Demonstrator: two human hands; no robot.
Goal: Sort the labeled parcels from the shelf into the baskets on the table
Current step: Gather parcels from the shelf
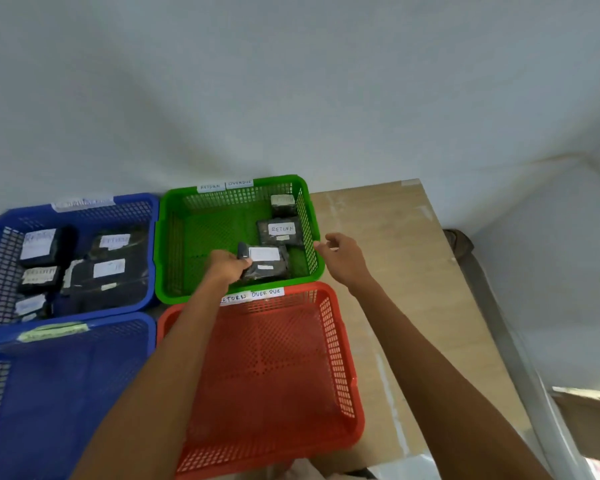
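A green basket (pixel 174 237) stands at the back middle of the table, tagged RETURN OVERDUE. Inside it my left hand (pixel 226 265) grips a black parcel (pixel 267 263) with a white label, low at the basket's front. Two more black parcels lie at its right side: one labeled RETURN (pixel 280 231) and a smaller parcel (pixel 282 203) behind it. My right hand (pixel 340 256) hovers by the green basket's right rim, fingers apart, holding nothing. The red basket (pixel 274 362) in front holds no parcels. The far blue basket (pixel 0 244) holds several labeled black parcels (pixel 111 268).
A second blue basket (pixel 49 393) sits at the front left. Bare wooden tabletop (pixel 406 271) stretches right of the baskets to the table's edge. A white wall rises behind. The shelf is out of view.
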